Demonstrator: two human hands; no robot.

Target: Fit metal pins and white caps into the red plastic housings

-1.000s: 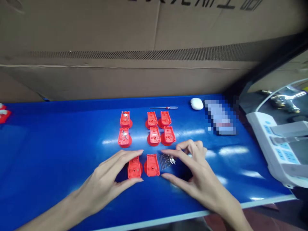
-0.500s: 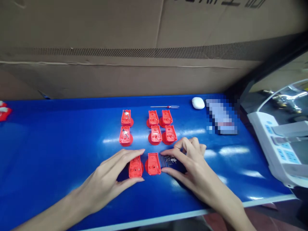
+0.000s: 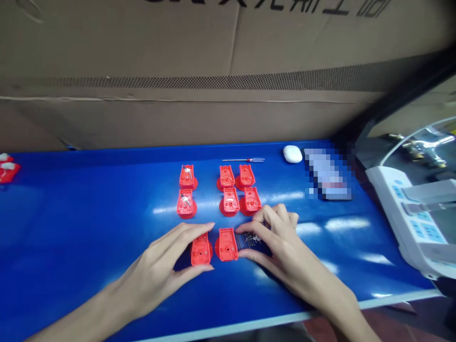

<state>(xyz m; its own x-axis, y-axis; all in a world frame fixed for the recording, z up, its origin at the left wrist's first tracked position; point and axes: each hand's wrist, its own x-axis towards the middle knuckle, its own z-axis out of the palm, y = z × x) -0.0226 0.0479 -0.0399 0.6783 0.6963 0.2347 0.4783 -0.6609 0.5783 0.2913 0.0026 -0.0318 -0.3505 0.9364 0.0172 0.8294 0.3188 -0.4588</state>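
Two red plastic housings lie near the front of the blue table (image 3: 89, 228). My left hand (image 3: 167, 266) has thumb and fingers around the left red housing (image 3: 200, 249). My right hand (image 3: 281, 247) rests just right of the other red housing (image 3: 228, 244), its curled fingers over a small pile of metal pins (image 3: 249, 237); whether it grips any is hidden. Behind stand four red housings in a block (image 3: 239, 191) and two more (image 3: 186, 192) with metal parts fitted inside.
A thin screwdriver (image 3: 245, 160) and a white oval case (image 3: 292, 154) lie at the back, next to a blurred-out object (image 3: 326, 173). A white machine (image 3: 416, 213) sits off the right edge. A cardboard wall (image 3: 199, 71) closes the back. Red parts (image 3: 7, 168) lie far left.
My right hand has slid left and closed in over the metal pins beside the right housing. My left hand has stayed on the left housing.
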